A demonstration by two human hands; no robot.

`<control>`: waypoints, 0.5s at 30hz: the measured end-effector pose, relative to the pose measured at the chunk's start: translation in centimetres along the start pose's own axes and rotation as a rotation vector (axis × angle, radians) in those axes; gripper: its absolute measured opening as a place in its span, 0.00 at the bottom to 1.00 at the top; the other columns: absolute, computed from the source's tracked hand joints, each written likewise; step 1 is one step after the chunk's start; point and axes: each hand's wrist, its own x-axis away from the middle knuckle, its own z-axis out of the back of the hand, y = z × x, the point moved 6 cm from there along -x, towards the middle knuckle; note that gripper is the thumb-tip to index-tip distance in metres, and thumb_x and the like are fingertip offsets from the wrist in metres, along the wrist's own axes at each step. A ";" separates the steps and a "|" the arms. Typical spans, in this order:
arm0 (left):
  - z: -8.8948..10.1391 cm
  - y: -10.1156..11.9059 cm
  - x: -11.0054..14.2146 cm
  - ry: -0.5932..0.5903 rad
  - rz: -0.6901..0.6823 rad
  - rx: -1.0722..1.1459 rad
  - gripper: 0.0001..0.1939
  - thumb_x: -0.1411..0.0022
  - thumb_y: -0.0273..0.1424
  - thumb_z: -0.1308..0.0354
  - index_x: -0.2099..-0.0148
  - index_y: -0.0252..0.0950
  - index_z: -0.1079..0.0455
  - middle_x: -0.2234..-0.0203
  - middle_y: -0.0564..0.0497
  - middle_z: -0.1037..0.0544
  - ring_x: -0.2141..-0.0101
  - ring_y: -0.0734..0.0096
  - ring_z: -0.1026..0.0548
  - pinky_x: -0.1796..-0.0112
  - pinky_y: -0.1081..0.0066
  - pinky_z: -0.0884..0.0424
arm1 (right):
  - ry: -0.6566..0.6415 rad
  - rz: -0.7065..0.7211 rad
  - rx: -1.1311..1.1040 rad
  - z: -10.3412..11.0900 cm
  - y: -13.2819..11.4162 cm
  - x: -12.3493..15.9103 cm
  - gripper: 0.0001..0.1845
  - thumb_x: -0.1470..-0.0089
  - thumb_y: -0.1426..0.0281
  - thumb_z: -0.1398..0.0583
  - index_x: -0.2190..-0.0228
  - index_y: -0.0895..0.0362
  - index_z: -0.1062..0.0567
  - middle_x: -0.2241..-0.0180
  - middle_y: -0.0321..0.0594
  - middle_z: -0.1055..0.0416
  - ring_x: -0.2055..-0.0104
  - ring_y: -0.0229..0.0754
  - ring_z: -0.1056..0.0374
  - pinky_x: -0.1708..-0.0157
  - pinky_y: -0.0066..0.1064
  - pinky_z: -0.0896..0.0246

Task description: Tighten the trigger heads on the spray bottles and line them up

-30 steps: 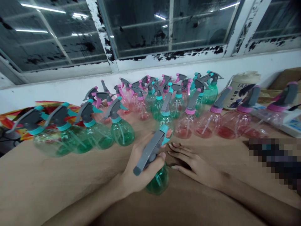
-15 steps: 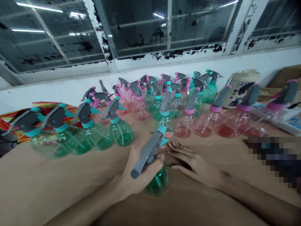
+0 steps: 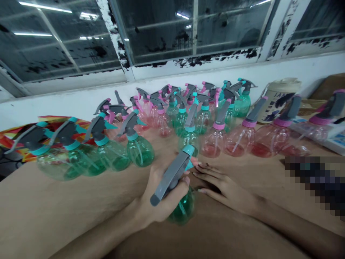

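Note:
My left hand (image 3: 165, 208) is wrapped round the neck of a green spray bottle (image 3: 185, 209) with a grey spray head and a teal nozzle and trigger. The bottle is on or just over the table, its nozzle facing away from me. Some of my left fingers are hidden behind the spray head. Close beside the bottle, on its right, my right hand (image 3: 225, 187) rests palm down on the table with its fingers stretched out. Just beyond both hands stands another green spray bottle (image 3: 188, 138) with a teal collar.
Several green spray bottles (image 3: 140, 153) line the left, and several pink ones (image 3: 212, 145) the right. More bottles crowd behind, below the window wall. A printed beige container (image 3: 277, 100) stands at the back right. Colourful cloth-like material (image 3: 61, 122) lies at the left. A pixelated patch covers the right edge.
My view has shifted very slightly. The left hand still grips the green spray bottle and the right hand stays flat on the table.

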 end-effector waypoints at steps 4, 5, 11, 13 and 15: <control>0.1 0.4 -0.1 -0.055 0.007 0.015 0.10 0.45 0.25 0.51 0.65 0.39 0.29 0.72 0.52 0.24 0.69 0.68 0.25 0.62 0.68 0.26 | -0.032 0.004 0.032 -0.1 -0.1 -0.1 0.27 0.39 0.56 0.47 0.41 0.52 0.38 0.37 0.38 0.44 0.35 0.45 0.52 0.37 0.46 0.53; 0.1 0.4 -0.1 -0.069 0.014 0.017 0.10 0.45 0.25 0.51 0.65 0.39 0.29 0.72 0.52 0.24 0.69 0.68 0.25 0.62 0.69 0.26 | -0.031 0.005 0.031 0.0 -0.1 -0.1 0.27 0.40 0.56 0.47 0.41 0.52 0.38 0.37 0.38 0.44 0.35 0.45 0.52 0.37 0.46 0.53; 0.0 0.1 0.1 -0.035 0.038 -0.028 0.13 0.47 0.28 0.50 0.61 0.42 0.28 0.77 0.54 0.27 0.74 0.68 0.27 0.64 0.67 0.26 | -0.011 -0.002 0.008 0.2 -0.2 -0.1 0.27 0.40 0.57 0.47 0.42 0.52 0.37 0.38 0.39 0.42 0.35 0.45 0.50 0.38 0.46 0.52; -0.1 0.0 0.2 -0.007 0.044 -0.039 0.15 0.47 0.27 0.50 0.58 0.43 0.29 0.76 0.54 0.28 0.74 0.68 0.28 0.64 0.66 0.27 | -0.007 -0.002 0.010 0.2 -0.2 0.0 0.27 0.40 0.57 0.46 0.42 0.52 0.37 0.38 0.39 0.43 0.35 0.45 0.50 0.38 0.46 0.51; -0.2 0.0 0.3 0.008 0.046 -0.027 0.17 0.47 0.26 0.50 0.56 0.43 0.29 0.74 0.54 0.27 0.71 0.67 0.27 0.63 0.66 0.27 | 0.000 0.000 0.003 0.2 -0.2 0.0 0.27 0.40 0.57 0.46 0.42 0.51 0.37 0.38 0.39 0.43 0.35 0.45 0.50 0.38 0.46 0.51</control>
